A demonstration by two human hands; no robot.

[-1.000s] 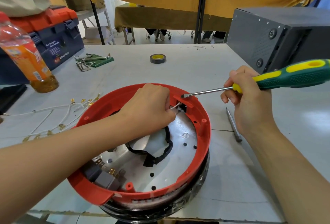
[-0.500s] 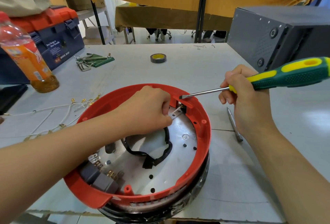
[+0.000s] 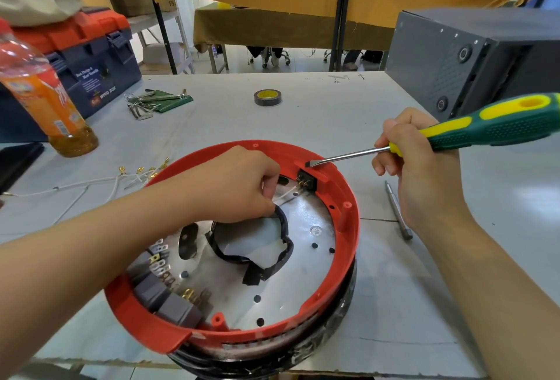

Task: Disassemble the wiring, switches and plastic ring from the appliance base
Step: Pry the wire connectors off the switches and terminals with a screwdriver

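You are working over the appliance base [image 3: 327, 346], which is sitting at the near edge of the grey table [image 3: 303, 125] with its red plastic ring [image 3: 348, 246] on top. Your left hand [image 3: 239, 186] is reaching inside the ring, fingers curled and pinching a white wire [image 3: 283, 195] that is running up to a small black switch block [image 3: 306, 181] set in the ring's far wall. Your right hand [image 3: 421, 167] is gripping a green-and-yellow screwdriver [image 3: 485, 128] near the front of its handle; the flat tip is resting on the red tab just above that block. A loop of black taped wiring [image 3: 285, 254] is lying on the shiny metal plate [image 3: 303, 273] inside, and your left wrist is crossing over its upper end. Grey switch bodies [image 3: 169, 304] with brass terminals are sitting against the ring's near-left wall, partly hidden behind your left forearm. Outside the ring, loose white wires with brass connectors [image 3: 121, 179] are lying to the left, and a thin metal tool [image 3: 397, 210] is lying just beside your right wrist. Farther off are standing an orange drink bottle [image 3: 45, 98], a blue and orange toolbox [image 3: 91, 61], a set of hex keys [image 3: 154, 101], a roll of tape [image 3: 267, 97] and a dark grey box [image 3: 454, 55] close behind the screwdriver handle.
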